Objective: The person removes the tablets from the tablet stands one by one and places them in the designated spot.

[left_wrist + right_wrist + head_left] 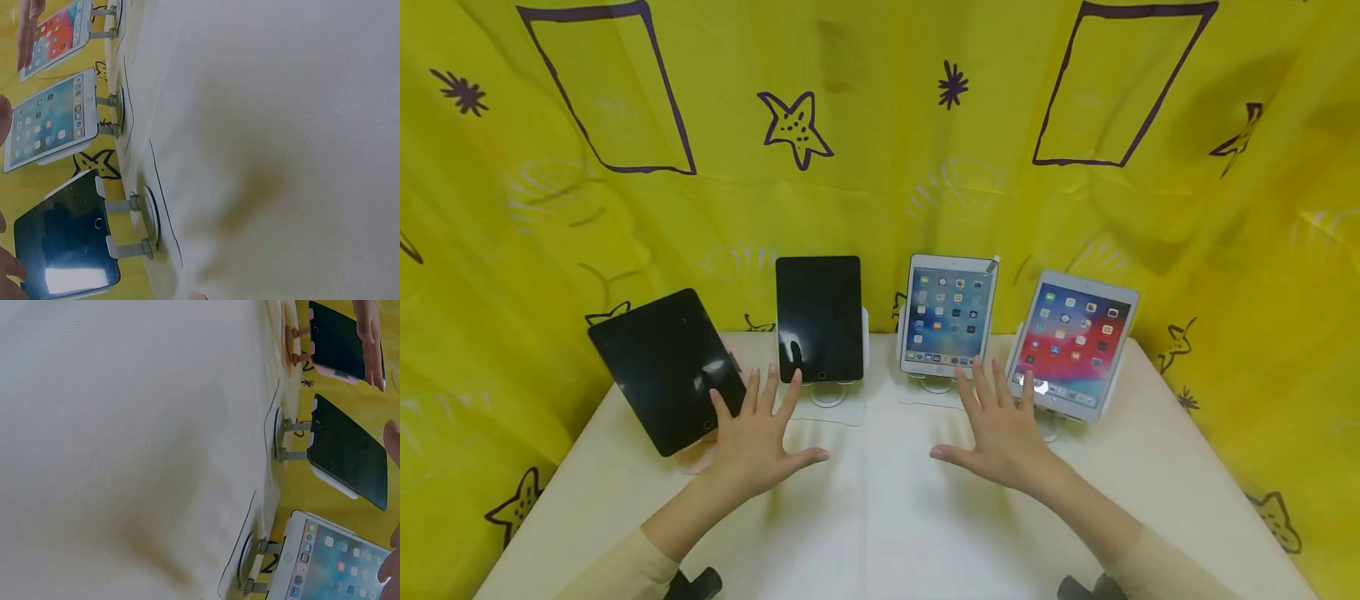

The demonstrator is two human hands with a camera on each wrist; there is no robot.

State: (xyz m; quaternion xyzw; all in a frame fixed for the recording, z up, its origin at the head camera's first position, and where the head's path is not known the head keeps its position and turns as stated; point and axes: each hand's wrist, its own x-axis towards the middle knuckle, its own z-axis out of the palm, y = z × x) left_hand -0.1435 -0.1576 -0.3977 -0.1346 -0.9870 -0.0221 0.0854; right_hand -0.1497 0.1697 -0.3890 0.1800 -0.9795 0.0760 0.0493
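In the head view my left hand (756, 442) is held over the table with fingers spread, overlapping the lower corner of a dark-screened tablet (662, 367). A second dark-screened tablet (820, 317) stands just beyond its fingertips. My right hand (1003, 433) mirrors it, palm down and fingers spread, holding nothing. Its fingertips overlap the lower edges of a white tablet with a blue home screen (951, 308) and a white tablet with a red and blue home screen (1075, 342). Every tablet leans back on a stand.
The white table (880, 517) narrows toward the back. Metal stand arms (128, 250) and round stand bases (249, 559) hold the tablets near its far edge. A yellow curtain (880, 183) with drawn stars surrounds the table. Black wrist mounts (700, 583) show at the forearms.
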